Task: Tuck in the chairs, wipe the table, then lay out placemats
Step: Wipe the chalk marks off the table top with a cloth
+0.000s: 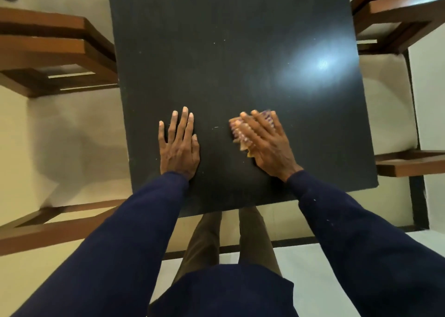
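A dark square table (231,51) fills the middle of the head view. My left hand (179,143) lies flat on it near the front edge, fingers straight and slightly spread. My right hand (267,141) presses a small orange and purple cloth (238,130) onto the tabletop to the right of my left hand; the cloth is blurred and mostly hidden under my fingers. Brown wooden chairs stand at the table's sides: one at the left (55,51), one at the upper right (397,13).
A cream chair seat (387,100) lies along the table's right edge, with a wooden rail (409,163) below it. Another wooden chair frame (55,225) sits at the lower left. Small pale specks dot the tabletop. My legs stand at the table's near edge.
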A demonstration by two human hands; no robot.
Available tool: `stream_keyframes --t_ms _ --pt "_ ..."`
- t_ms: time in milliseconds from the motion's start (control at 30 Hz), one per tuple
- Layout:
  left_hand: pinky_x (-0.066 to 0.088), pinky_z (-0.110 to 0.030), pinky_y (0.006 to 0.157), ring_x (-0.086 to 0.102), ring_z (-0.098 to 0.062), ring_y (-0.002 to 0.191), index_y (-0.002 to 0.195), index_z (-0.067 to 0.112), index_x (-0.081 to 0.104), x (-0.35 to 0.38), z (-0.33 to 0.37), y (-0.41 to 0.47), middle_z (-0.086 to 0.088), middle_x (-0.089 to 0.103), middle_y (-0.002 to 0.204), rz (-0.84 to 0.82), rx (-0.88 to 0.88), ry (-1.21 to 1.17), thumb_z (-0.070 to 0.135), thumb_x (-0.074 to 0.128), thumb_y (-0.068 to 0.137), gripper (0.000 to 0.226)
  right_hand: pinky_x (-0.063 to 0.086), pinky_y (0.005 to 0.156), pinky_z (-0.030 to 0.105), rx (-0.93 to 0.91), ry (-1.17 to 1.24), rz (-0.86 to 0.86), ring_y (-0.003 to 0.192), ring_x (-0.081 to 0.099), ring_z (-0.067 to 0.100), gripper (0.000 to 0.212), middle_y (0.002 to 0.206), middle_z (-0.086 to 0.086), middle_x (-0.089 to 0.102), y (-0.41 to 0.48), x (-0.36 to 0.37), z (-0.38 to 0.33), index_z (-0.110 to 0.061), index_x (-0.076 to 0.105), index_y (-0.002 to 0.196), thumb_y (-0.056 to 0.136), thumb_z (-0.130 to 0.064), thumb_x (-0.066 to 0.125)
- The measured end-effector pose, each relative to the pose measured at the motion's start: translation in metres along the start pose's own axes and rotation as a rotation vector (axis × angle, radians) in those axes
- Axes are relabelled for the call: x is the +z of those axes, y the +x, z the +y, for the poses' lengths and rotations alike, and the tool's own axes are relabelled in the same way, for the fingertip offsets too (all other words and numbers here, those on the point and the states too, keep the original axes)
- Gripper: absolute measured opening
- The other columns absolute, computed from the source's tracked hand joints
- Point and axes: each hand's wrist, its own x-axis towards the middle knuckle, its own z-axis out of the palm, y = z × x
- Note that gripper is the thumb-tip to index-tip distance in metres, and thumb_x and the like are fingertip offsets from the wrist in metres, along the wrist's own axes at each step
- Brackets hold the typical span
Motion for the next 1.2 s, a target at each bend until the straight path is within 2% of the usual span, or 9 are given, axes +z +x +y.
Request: stream_keyframes --t_ms 133,233,500,567,733,800,867,1067,1200 --pt "0.010 -0.048 0.134 0.017 -0.023 0.163 0.165 0.012 0.032 0.000 -0.003 0.001 -0.008 0.024 0.175 0.061 -0.064 -0.113 0.026 0.031 0.114 0.053 0.014 0.130 0.064 0.362 -0.033 0.093 0.163 0.024 0.030 0.063 0.174 0.003 0.032 0.049 0.002 -0.005 -0.023 0.036 0.167 0.105 -0.025 0.050" --pt "0.012 -0.042 0.134 0.023 -0.025 0.162 0.163 0.008 0.036 -0.001 -0.013 -0.007 -0.012 0.029 0.173 0.125 -0.150 -0.189 0.020 0.036 0.114 0.051 0.014 0.129 0.065 0.404 -0.015 0.087 0.161 0.027 0.031 0.059 0.173 0.003 0.034 0.082 0.011 -0.036 -0.023 0.038 0.166 0.107 -0.027 0.045" --pt "0.014 -0.048 0.133 0.014 -0.024 0.164 0.167 0.009 0.027 -0.012 -0.057 -0.085 -0.009 0.020 0.176 0.056 -0.168 -0.109 0.027 0.027 0.114 0.055 0.012 0.129 0.068 -0.364 0.030 -0.140 0.166 0.010 0.032 0.074 0.178 0.006 0.018 0.029 0.009 -0.059 -0.021 0.029 0.169 0.102 -0.036 0.057" --pt "0.014 -0.047 0.133 0.015 -0.025 0.164 0.166 0.010 0.028 -0.012 -0.056 -0.085 -0.009 0.021 0.176 0.053 -0.187 -0.112 0.030 0.024 0.114 0.056 0.015 0.128 0.068 -0.402 0.031 -0.121 0.165 0.016 0.033 0.071 0.177 0.007 0.023 0.021 0.002 -0.035 -0.020 0.035 0.167 0.101 -0.032 0.059" --pt "0.014 -0.044 0.133 0.021 -0.026 0.163 0.165 0.010 0.031 -0.012 -0.057 -0.085 -0.010 0.025 0.174 0.072 -0.197 -0.125 0.032 0.023 0.115 0.056 0.014 0.129 0.064 0.232 -0.018 0.049 0.161 0.027 0.031 0.064 0.173 0.004 0.034 0.066 0.009 -0.050 -0.023 0.038 0.166 0.103 -0.025 0.050" --pt "0.016 -0.045 0.133 0.020 -0.026 0.163 0.164 0.009 0.033 -0.011 -0.059 -0.085 -0.010 0.026 0.174 0.086 -0.198 -0.114 0.028 0.028 0.114 0.054 0.015 0.128 0.066 0.320 -0.008 0.063 0.161 0.028 0.032 0.062 0.173 0.004 0.034 0.088 0.019 -0.083 -0.023 0.038 0.165 0.104 -0.028 0.043" --pt "0.017 -0.046 0.133 0.019 -0.025 0.163 0.165 0.008 0.032 -0.011 -0.059 -0.087 -0.010 0.025 0.175 0.097 -0.218 -0.105 0.027 0.028 0.113 0.055 0.014 0.128 0.068 0.209 0.023 0.033 0.162 0.024 0.033 0.072 0.175 0.005 0.030 0.096 0.025 -0.112 -0.023 0.034 0.167 0.098 -0.027 0.050" --pt "0.016 -0.052 0.132 0.012 -0.027 0.164 0.168 0.009 0.023 -0.009 -0.069 -0.112 -0.010 0.016 0.177 0.059 -0.219 -0.064 0.034 0.016 0.114 0.059 0.007 0.130 0.066 -0.571 0.012 -0.182 0.165 0.010 0.034 0.079 0.178 0.008 0.017 0.045 0.019 -0.093 -0.025 0.025 0.170 0.102 -0.039 0.062" --pt "0.014 -0.054 0.133 0.008 -0.027 0.165 0.169 0.010 0.019 -0.010 -0.075 -0.127 -0.009 0.011 0.178 0.047 -0.235 -0.044 0.035 0.015 0.114 0.061 0.013 0.130 0.066 -0.421 0.014 -0.100 0.164 0.019 0.031 0.073 0.176 0.006 0.025 0.052 0.010 -0.050 -0.021 0.034 0.167 0.100 -0.027 0.061"
